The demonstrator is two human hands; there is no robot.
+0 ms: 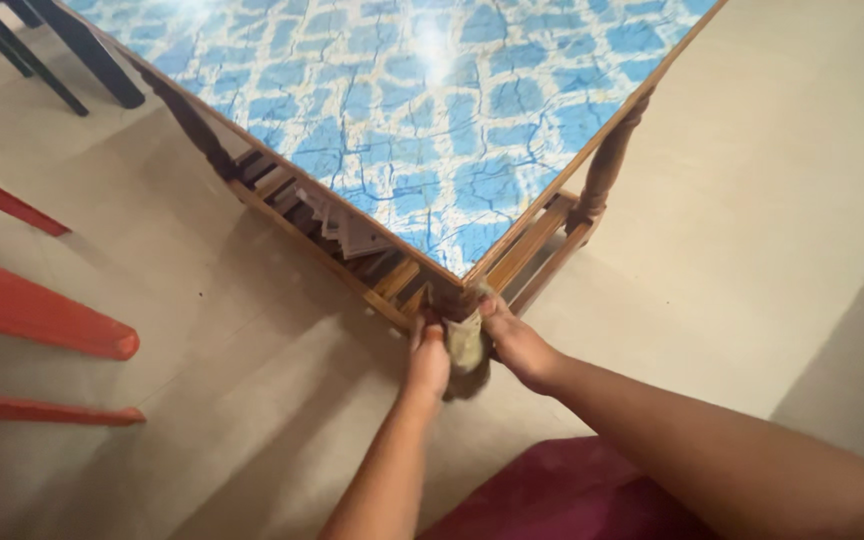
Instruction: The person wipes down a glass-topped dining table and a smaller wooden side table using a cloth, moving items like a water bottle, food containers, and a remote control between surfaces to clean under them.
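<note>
Blue-patterned wooden table (422, 100), papers (347, 232) on lower shelf (282, 185)

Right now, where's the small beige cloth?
Head view, low centre: the small beige cloth is held between the left hand and right hand, against the near corner leg of the blue-patterned wooden table.

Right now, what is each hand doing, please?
Left hand: closed on the cloth.
Right hand: closed on the same cloth, at the table corner.

Table leg (444, 300) behind cloth (466, 342), hands.
</note>
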